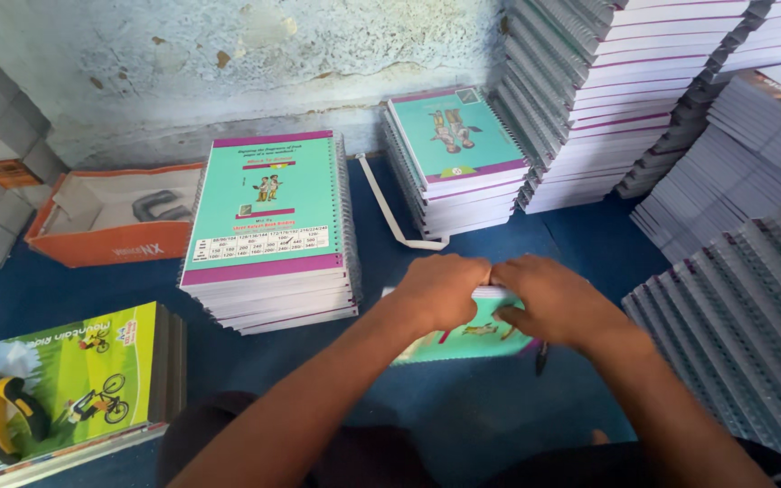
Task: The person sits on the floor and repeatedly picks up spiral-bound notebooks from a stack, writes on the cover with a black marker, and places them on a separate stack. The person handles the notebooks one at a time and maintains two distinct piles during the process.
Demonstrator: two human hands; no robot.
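Note:
A small stack of spiral-bound notebooks with teal covers (472, 342) lies on the blue floor cloth in front of me. My left hand (440, 291) and my right hand (555, 300) both press on its far edge, fingers curled over it, thumbs almost touching. The hands hide most of the top cover. A taller stack of the same teal-and-purple notebooks (268, 230) stands to the left of my left hand. A second such stack (458, 158) stands beyond my hands.
High piles of spiral notebooks fill the right side (743, 325) and the back right (607, 99). An open orange box (110, 221) sits at the left wall. Green-covered books (56, 389) lie at the near left. A white strap (390, 221) lies between stacks. A dark pen (541, 359) is by my right wrist.

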